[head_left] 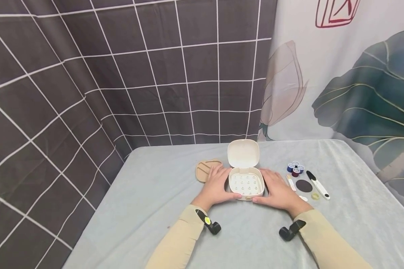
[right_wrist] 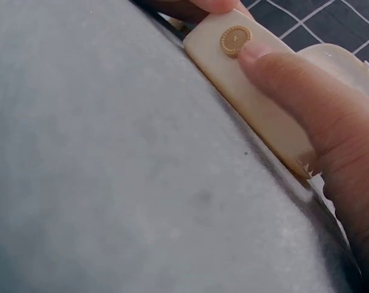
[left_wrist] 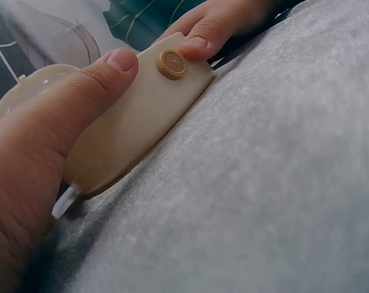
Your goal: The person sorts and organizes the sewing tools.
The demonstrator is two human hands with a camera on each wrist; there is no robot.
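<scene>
A cream sewing box (head_left: 246, 195) stands on the cloth with its rounded lid (head_left: 243, 154) raised. Small pegs in rows rise from its white inner floor (head_left: 245, 183). My left hand (head_left: 217, 185) grips the box's left side, thumb along the front wall. From the other side my right hand (head_left: 277, 190) holds it, thumb also at the front. In the right wrist view, that thumb's tip touches the tan button-shaped catch (right_wrist: 236, 40). Behind the left hand's fingers lies a tan divided tray (head_left: 202, 171), partly covered.
Right of the box are several thread spools (head_left: 295, 169), a dark round disc (head_left: 304, 186), a white tool with a black end (head_left: 318, 185), a yellowish ring (head_left: 315, 196) and a small pale strip (head_left: 291, 183). Grey cloth (head_left: 245, 239) covers the table; a dark checked curtain (head_left: 202, 67) hangs behind.
</scene>
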